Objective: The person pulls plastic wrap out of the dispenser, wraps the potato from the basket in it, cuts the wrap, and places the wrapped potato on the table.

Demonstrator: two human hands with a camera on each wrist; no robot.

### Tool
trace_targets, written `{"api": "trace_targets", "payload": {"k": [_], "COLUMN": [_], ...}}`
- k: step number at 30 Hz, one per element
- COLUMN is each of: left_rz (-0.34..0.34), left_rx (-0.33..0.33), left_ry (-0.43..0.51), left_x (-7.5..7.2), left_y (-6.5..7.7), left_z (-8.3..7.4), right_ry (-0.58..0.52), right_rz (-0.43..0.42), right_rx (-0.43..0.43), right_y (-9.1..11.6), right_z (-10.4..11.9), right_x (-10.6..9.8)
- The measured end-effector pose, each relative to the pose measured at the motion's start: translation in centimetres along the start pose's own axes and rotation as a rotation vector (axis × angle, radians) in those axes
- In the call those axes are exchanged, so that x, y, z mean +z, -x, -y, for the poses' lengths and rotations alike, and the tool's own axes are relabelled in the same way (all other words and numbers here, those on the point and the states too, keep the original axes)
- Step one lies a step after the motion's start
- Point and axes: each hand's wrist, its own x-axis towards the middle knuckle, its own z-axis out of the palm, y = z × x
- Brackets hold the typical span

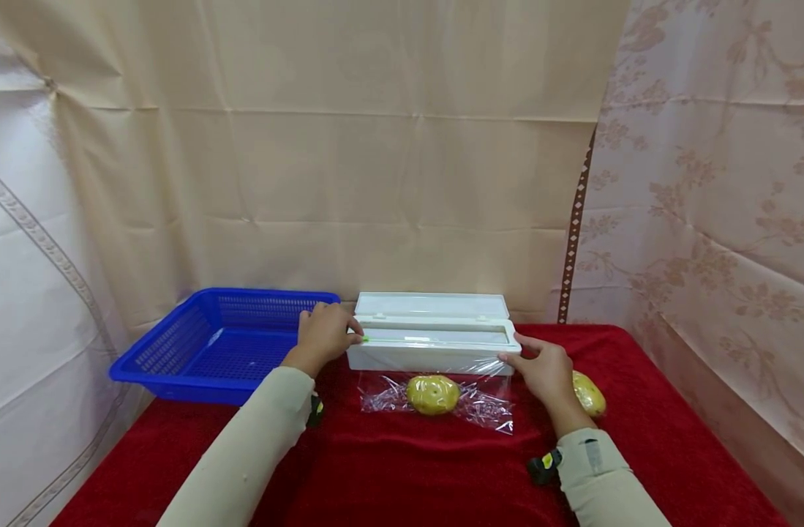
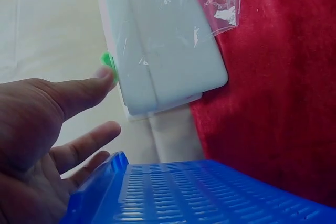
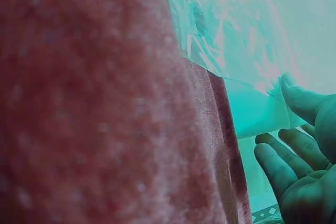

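A white cling film dispenser (image 1: 434, 357) stands on the red cloth with its lid (image 1: 431, 304) raised behind. At its left end, my left hand (image 1: 325, 333) pinches the green slider (image 2: 108, 62) of the cutter; the thumb presses it, while the forefinger's contact is partly hidden. My right hand (image 1: 545, 369) grips the dispenser's right end, its thumb on the front over the film. Clear cling film (image 3: 226, 30) hangs down the front and spreads onto the cloth. Amid that film, just in front of the box, lies a potato (image 1: 432, 395).
Left of the dispenser is a blue plastic basket (image 1: 178, 391), close beneath my left hand. A second potato (image 1: 589, 394), shiny on its surface, lies beyond my right wrist, partly covered by it. A beige curtain (image 1: 375, 168) hangs behind the table.
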Motion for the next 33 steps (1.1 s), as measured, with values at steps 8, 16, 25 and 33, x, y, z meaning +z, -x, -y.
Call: {"api": "trace_targets", "payload": {"k": [8, 16, 25, 33], "left_rz": [0.002, -0.011, -0.017, 0.02], "left_rx": [0.023, 0.138, 0.191, 0.182], "left_ry": [0.039, -0.009, -0.013, -0.056], "left_x": [0.1, -0.1, -0.2, -0.8], "left_y": [-0.3, -0.6, -1.2, -0.7], "left_z": [-0.1, 0.2, 1.2, 1.1], "right_ry": [0.003, 0.003, 0.018, 0.01], "right_rz": [0.009, 0.02, 0.008, 0.008], "right_rx": [0.008, 0.018, 0.005, 0.013], "right_y": [0.2, 0.2, 0.1, 0.1], "right_z": [0.3, 0.4, 0.2, 0.1], "right_x": [-0.2, -0.2, -0.3, -0.1]}}
